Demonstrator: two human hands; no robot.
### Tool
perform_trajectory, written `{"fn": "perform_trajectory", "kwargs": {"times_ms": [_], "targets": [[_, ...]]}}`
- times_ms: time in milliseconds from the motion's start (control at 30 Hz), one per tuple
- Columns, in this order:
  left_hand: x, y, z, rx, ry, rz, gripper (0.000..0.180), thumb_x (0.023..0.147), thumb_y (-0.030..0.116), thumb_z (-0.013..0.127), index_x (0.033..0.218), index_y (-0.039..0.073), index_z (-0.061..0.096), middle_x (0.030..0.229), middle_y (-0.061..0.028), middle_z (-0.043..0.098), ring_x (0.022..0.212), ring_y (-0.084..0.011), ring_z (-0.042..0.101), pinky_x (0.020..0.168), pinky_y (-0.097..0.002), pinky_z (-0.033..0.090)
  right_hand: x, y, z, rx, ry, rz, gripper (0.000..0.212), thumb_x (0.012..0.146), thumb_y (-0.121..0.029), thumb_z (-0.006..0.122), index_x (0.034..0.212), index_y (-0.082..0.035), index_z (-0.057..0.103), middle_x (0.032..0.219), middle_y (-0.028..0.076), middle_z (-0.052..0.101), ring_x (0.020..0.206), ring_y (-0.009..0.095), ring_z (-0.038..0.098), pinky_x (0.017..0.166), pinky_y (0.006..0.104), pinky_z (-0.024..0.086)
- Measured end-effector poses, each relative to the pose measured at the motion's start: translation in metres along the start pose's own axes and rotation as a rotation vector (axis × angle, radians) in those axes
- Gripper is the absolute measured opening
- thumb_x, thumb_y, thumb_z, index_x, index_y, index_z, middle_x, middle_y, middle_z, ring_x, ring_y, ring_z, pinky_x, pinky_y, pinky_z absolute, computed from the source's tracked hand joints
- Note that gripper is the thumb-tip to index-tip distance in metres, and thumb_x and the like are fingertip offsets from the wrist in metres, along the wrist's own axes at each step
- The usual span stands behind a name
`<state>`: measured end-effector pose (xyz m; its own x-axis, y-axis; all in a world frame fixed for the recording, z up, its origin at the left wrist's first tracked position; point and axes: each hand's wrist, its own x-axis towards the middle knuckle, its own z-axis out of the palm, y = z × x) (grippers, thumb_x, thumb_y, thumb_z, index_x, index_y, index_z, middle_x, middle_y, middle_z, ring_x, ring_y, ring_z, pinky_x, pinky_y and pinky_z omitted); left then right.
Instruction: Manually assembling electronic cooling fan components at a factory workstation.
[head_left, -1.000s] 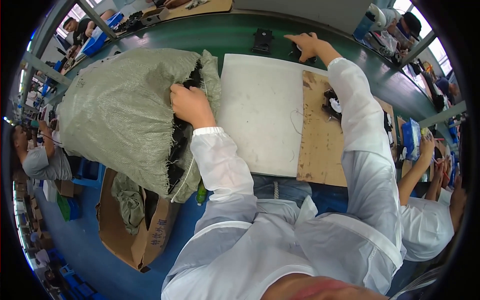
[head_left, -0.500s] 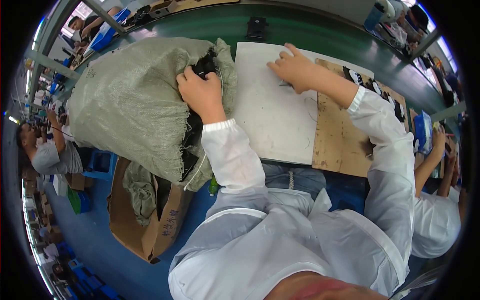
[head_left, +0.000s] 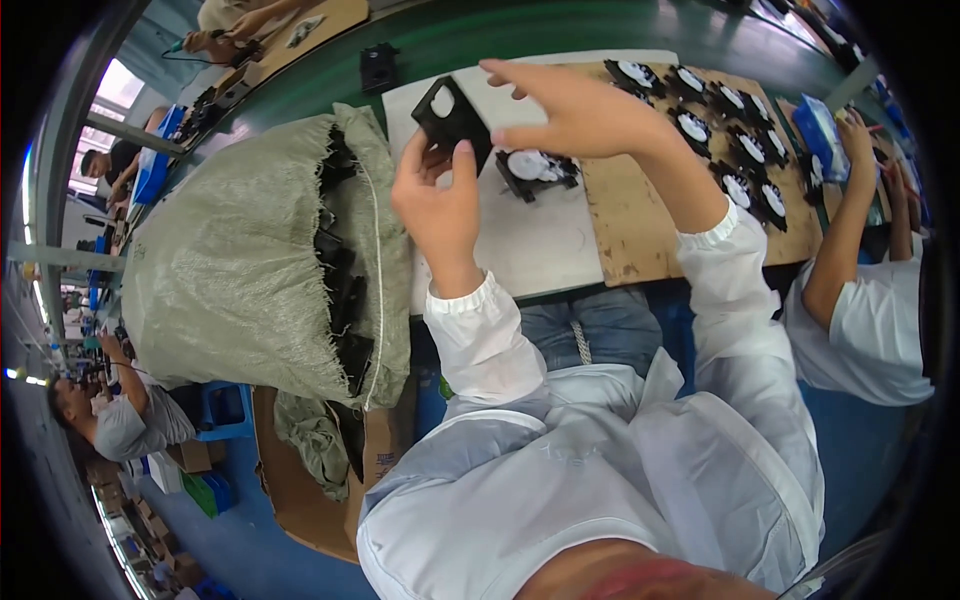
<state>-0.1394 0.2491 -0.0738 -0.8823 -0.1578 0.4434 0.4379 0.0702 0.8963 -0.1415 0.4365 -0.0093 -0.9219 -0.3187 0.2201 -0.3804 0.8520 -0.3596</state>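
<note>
My left hand (head_left: 438, 205) grips a black plastic housing (head_left: 462, 128) with an oval hole, held up tilted above the white sheet (head_left: 535, 240). Beside it on the right is my right hand (head_left: 575, 108), its fingers stretched and apart, holding nothing. Below that hand, a black part with a white round mechanism (head_left: 535, 168) lies on the sheet. A large woven sack (head_left: 230, 250) stands left of my left hand. Its frayed mouth faces the sheet, with black parts (head_left: 345, 290) showing inside.
Several black-and-white assemblies (head_left: 748, 150) lie on a wooden board (head_left: 620, 220) at the right. Another black part (head_left: 378, 68) rests on the green bench (head_left: 450, 50) behind the sheet. A cardboard box (head_left: 290, 510) is below the sack. A co-worker's arm (head_left: 845, 215) is at the far right.
My left hand has come out of the sack mouth with the black housing. My right hand has opened beside it. The view has shifted, showing more of the board.
</note>
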Motion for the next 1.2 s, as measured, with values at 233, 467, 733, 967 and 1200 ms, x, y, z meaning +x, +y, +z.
{"fn": "perform_trajectory", "kwargs": {"times_ms": [233,467,733,967,1200], "targets": [[-0.012,0.018,0.021,-0.16,-0.327,0.239,0.038,0.077,-0.006,0.067,0.114,-0.003,0.065,0.1,-0.0112,0.067,0.083,-0.0183,0.063,0.076,-0.0252,0.051,-0.038,0.024,-0.01,1.05,-0.029,0.113,0.051,0.095,-0.036,0.06,0.133,-0.003,0.058,0.125,0.013,0.063,0.104,0.022,0.063,0.087,0.038,0.055],[-0.021,0.02,0.025,0.209,-0.477,0.49,0.042,0.072,-0.008,0.068,0.112,0.003,0.069,0.099,-0.0065,0.064,0.083,-0.0213,0.061,0.078,-0.0298,0.05,-0.054,0.025,-0.011,1.008,-0.375,0.244,0.044,0.096,-0.033,0.057,0.125,-0.002,0.063,0.122,0.016,0.062,0.103,0.026,0.061,0.083,0.0433,0.06],[-0.013,-0.035,-0.009,0.657,-0.222,0.279,0.021,0.085,0.01,0.065,0.105,0.007,0.071,0.1,-0.0076,0.067,0.083,-0.0233,0.061,0.08,-0.0317,0.048,-0.079,0.013,0.012,1.738,0.456,0.422,0.041,0.093,-0.02,0.053,0.126,0.004,0.057,0.104,0.022,0.064,0.094,0.027,0.064,0.101,0.0447,0.051],[-0.019,-0.034,0.013,0.893,-0.54,0.044,0.019,0.086,0.012,0.064,0.103,0.005,0.068,0.094,-0.0079,0.067,0.079,-0.0256,0.06,0.081,-0.0326,0.044,-0.084,0.026,0.033,2.149,0.62,0.402,0.057,0.087,-0.009,0.053,0.138,0.011,0.039,0.123,0.03,0.055,0.115,0.037,0.056,0.106,0.0488,0.045],[-0.009,-0.039,0.007,0.398,-0.267,0.556,0.011,0.089,0.013,0.062,0.094,0.002,0.063,0.089,-0.0074,0.065,0.077,-0.022,0.058,0.073,-0.0303,0.044,-0.09,0.045,0.056,1.915,0.424,0.015,0.064,0.084,-0.007,0.057,0.143,0.006,0.036,0.126,0.028,0.054,0.112,0.037,0.057,0.103,0.0445,0.046]]}}
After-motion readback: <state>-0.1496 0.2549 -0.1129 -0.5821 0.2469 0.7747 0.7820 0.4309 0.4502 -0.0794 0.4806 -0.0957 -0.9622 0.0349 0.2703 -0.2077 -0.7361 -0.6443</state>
